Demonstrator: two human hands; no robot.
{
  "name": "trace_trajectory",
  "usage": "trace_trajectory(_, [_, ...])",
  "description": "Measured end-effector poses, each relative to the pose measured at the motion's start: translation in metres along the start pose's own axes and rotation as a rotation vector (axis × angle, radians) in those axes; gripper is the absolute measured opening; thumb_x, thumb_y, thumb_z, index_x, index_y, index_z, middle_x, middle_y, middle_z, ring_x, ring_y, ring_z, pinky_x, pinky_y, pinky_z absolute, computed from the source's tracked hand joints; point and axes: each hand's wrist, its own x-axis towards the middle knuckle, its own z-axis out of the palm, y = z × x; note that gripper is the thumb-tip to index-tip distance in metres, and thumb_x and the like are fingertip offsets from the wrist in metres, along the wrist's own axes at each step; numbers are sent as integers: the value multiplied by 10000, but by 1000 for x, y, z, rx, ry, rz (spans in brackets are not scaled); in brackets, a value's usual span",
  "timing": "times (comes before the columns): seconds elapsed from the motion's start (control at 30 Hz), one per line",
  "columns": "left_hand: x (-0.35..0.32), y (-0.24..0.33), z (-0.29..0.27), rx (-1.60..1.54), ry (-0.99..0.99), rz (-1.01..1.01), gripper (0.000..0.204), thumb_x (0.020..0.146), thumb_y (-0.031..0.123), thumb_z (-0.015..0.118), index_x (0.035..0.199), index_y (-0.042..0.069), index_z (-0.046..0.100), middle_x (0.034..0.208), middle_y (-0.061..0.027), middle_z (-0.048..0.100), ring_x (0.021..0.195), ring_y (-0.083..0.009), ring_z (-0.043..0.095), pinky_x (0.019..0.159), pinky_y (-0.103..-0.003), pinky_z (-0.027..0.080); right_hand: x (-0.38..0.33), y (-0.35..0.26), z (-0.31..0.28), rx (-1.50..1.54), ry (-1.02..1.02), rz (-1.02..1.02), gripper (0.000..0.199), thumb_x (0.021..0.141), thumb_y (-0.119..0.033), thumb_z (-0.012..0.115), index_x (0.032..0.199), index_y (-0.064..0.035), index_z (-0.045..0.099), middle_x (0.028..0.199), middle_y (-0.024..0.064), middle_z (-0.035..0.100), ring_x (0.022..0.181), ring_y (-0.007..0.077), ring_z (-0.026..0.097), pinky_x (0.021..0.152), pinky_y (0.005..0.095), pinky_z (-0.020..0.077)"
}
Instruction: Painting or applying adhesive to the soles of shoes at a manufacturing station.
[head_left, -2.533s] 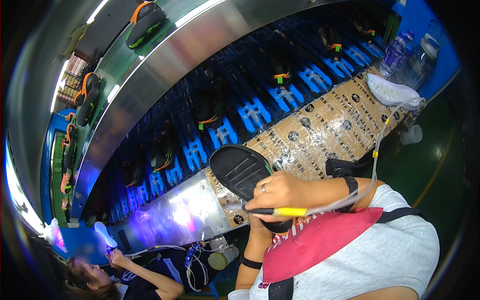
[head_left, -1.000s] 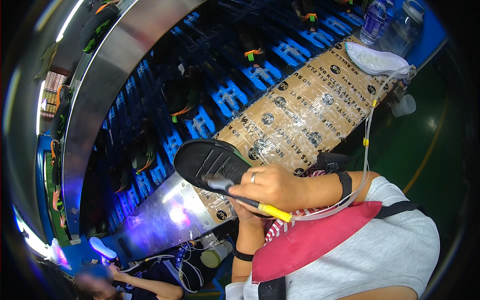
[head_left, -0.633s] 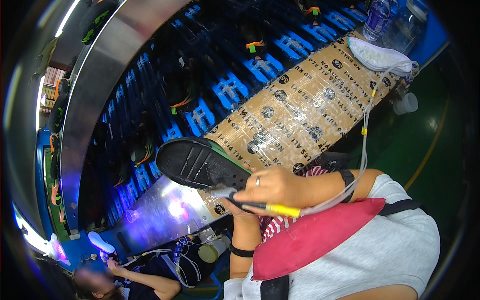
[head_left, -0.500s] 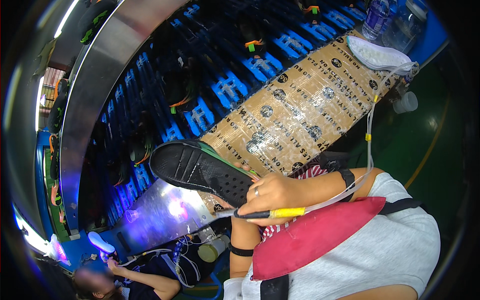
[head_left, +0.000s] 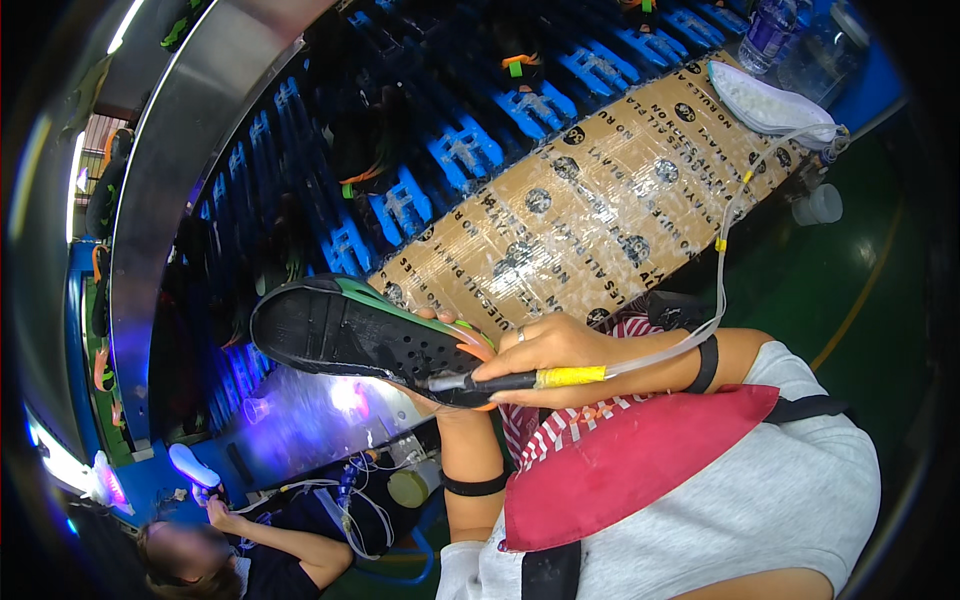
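Your right hand (head_left: 548,352) is clenched around a slim black brush (head_left: 508,383) with a yellow sleeve, its pale tip pointing left. Directly left of that grip, sole facing up, lies the black shoe (head_left: 355,335). Its long axis slants from the broad end, farthest left and slightly away from you, to the holed end beside your right knuckles. The brush tip overlaps the sole's near edge at that holed end; whether the bristles press on it is not clear.

Your left hand (head_left: 428,403) is nearer, grasping the shoe from beneath: fingers show past its far edge, the rest is mostly hidden.

A clear tube (head_left: 722,285) trails rightward from the brush over your right forearm, the likeliest snag. Beyond your grips runs a cardboard-covered ledge (head_left: 590,215), then blue racks (head_left: 465,150). Far right and beyond sits a white shoe-shaped holder (head_left: 768,102). Well left, nearer you, a co-worker (head_left: 290,555) holds a pale sole (head_left: 193,465).
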Motion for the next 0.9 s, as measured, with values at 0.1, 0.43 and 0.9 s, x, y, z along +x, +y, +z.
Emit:
trace_trajectory(0.1, [6,8,5,58,-91,0,467,866,366,482,1227,81,399,1194,-124,443,1115,-268,414,917,-498,386,-1,0,5,138,-85,3,272,710,-99,705,969,-44,643,718,91,614,627,197,594,555,273,455])
trace_trajectory(0.43, [8,33,0,189,-68,-90,788,683,593,623,1239,77,410,1125,-165,475,1051,-313,424,886,-456,410,1,-2,-6,34,-229,-18,278,713,-136,704,978,-78,646,701,76,588,599,229,571,535,305,443])
trace_trajectory(0.9, [4,52,-2,483,129,-177,882,605,488,739,1237,-10,378,1060,-249,529,938,-381,558,814,-477,478,2,-2,-13,-143,-456,-183,310,703,-88,623,1012,-122,625,707,52,541,634,209,567,530,297,456])
